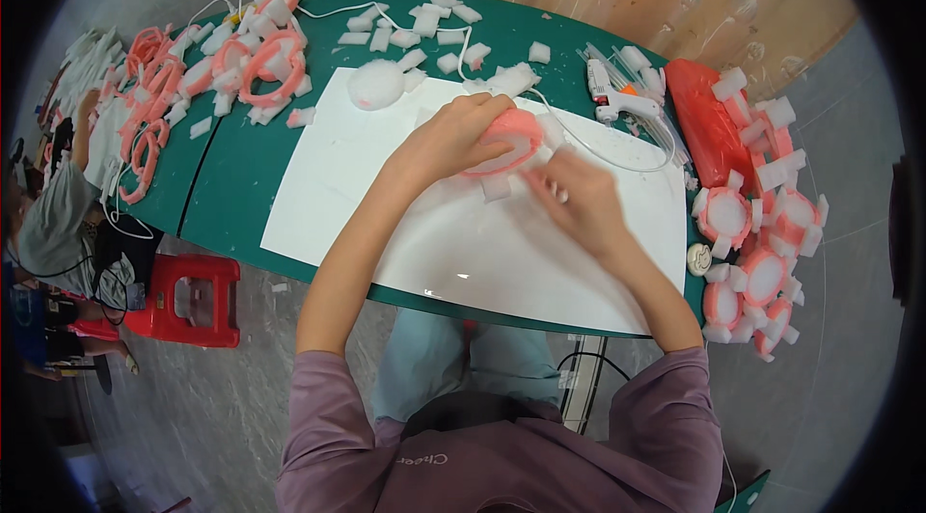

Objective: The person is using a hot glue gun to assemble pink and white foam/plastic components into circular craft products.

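My left hand (pixel 453 132) presses down on a pink foam ring (pixel 511 132) that lies on a white sheet (pixel 386 214) spread over the green table (pixel 227 195). My right hand (pixel 579 195), blurred, is just to the right of the ring with its fingers pinched on a small white foam block (pixel 559 193). Another white foam block (pixel 495 187) lies on the sheet below the ring, between the hands.
A white glue gun (pixel 612 100) with glue sticks lies at the back right beside a red bag (pixel 709 127). Finished pink rings with white blocks (pixel 757 243) pile at the right edge. Pink rings and loose blocks (pixel 260 60) cover the back left. A red stool (pixel 193 299) and a seated person (pixel 58 224) are at the left.
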A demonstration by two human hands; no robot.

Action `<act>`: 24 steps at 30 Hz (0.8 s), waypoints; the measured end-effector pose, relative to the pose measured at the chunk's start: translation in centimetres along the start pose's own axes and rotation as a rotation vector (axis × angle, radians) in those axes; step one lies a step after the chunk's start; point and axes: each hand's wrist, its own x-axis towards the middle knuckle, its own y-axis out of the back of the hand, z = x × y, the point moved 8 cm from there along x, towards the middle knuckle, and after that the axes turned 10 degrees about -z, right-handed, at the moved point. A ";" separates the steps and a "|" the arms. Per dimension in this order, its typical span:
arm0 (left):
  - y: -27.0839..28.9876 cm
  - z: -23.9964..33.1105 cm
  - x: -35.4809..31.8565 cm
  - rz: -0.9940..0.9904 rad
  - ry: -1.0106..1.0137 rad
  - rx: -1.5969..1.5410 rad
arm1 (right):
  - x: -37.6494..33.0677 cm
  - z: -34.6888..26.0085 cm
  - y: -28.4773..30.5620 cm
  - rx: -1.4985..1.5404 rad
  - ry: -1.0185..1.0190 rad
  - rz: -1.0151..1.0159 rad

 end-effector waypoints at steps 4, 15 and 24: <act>-0.4 0.2 0.2 -0.022 -0.024 -0.019 | 3.7 0.5 2.6 -0.112 0.126 0.096; 0.9 -0.2 -0.9 -0.013 0.186 -0.176 | 5.1 2.9 1.4 0.035 -0.051 -0.132; 0.6 -2.1 -1.4 -0.021 0.270 -0.225 | 5.0 4.5 1.7 0.068 -0.035 -0.101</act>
